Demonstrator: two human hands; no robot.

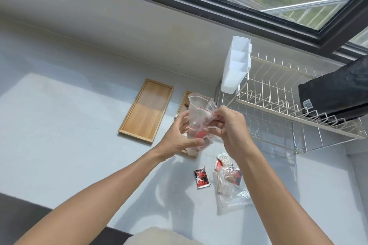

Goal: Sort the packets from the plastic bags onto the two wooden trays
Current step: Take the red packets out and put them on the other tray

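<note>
I hold a clear zip bag with red and dark packets inside above the counter. My left hand grips its lower side and my right hand pinches its red-lined top edge. One wooden tray lies bare on the counter to the left. The second wooden tray is mostly hidden behind the bag and my hands. A loose red and black packet lies on the counter below my hands. Beside it lies another clear bag with packets in it.
A white wire dish rack stands at the right with a white plastic cutlery holder on its left end and a black cloth draped over it. A window runs along the back wall.
</note>
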